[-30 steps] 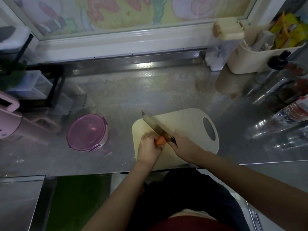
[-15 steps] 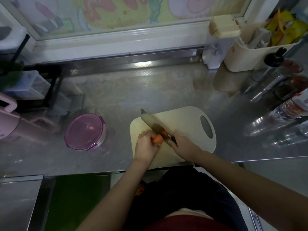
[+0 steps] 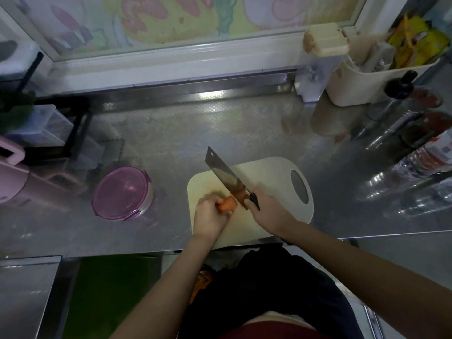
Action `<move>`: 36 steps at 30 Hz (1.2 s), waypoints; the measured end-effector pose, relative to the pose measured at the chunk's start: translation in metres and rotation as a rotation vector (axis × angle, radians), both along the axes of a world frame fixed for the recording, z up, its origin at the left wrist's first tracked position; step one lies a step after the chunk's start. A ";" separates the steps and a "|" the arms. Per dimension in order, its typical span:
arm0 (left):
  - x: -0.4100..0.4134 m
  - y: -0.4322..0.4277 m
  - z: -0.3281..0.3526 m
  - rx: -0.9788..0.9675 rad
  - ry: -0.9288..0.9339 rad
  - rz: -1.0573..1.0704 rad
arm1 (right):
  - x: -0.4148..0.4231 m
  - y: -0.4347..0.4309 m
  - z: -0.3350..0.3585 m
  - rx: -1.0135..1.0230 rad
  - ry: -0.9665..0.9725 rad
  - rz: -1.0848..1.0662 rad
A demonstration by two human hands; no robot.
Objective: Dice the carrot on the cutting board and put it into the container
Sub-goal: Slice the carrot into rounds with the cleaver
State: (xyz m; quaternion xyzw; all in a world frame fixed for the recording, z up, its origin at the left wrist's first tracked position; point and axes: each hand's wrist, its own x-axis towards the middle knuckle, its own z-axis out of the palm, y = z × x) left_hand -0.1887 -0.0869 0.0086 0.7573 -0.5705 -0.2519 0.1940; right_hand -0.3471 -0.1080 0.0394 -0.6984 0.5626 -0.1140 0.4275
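I am early in the dicing. My left hand is curled over the carrot, pinning it to the near left part of the cream cutting board, with only the orange stub showing past my fingers. My right hand is wrapped around the dark handle of the cleaver, whose broad blade slants away toward the far left corner of the board, its edge at the exposed end of the carrot. There is a bit of orange just on the right side of the blade; I cannot tell whether it is a cut slice or a reflection in the steel. I see no pile of dice on the board, so I judge nearly all the cutting is left, and the transfer after it. The board lies at the near edge of the steel bench, about midway along it. The round container stands on the bench just left of the board, apart from it, with its purple translucent lid on and clips at the rim; I see no orange through the lid, but its contents are not clear. It will need opening before anything goes in. At the far right corner a cream caddy holds yellow packets and utensils.
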 end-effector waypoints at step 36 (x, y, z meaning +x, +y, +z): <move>-0.005 -0.002 -0.002 0.027 -0.034 0.033 | 0.016 -0.003 0.004 0.044 0.146 0.167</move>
